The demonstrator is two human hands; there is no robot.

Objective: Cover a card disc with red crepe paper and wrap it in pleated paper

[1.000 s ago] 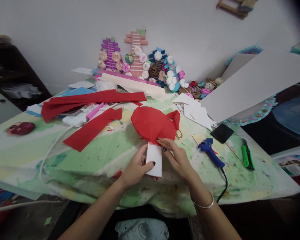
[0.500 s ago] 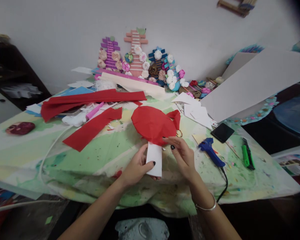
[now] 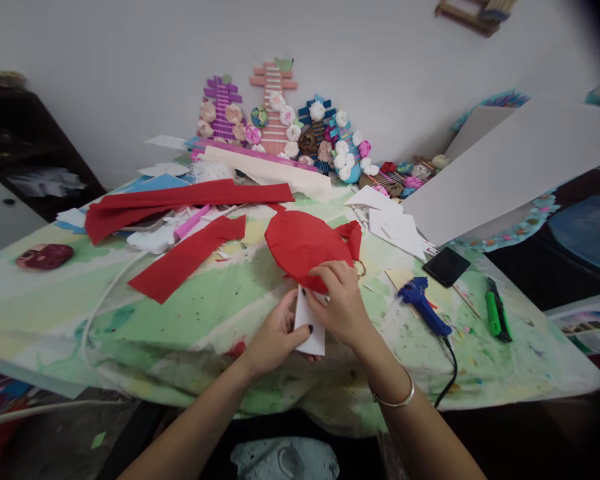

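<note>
A rounded piece covered in red crepe paper (image 3: 307,243) has a white cardboard strip (image 3: 313,337) running down from it toward me. My left hand (image 3: 277,333) grips the strip from the left, thumb on top and fingertips underneath. My right hand (image 3: 337,300) is closed where the red paper meets the strip, its fingers bent over the red edge and its thumb low against the white card. What lies between those fingertips is partly hidden. A loose red paper end (image 3: 350,235) sticks out at the right, beside a gold-coloured ring (image 3: 361,268).
On the right lie a blue glue gun (image 3: 424,305), a black phone-like slab (image 3: 447,267) and a green box cutter (image 3: 498,310). Red crepe strips (image 3: 187,260) lie left. Flower-decorated stick pieces (image 3: 273,110) lean on the wall; a large white board (image 3: 510,160) stands at right.
My right hand has moved left and closed over the joint of red paper and white strip; before, it hovered open at the right edge. My left hand keeps its hold.
</note>
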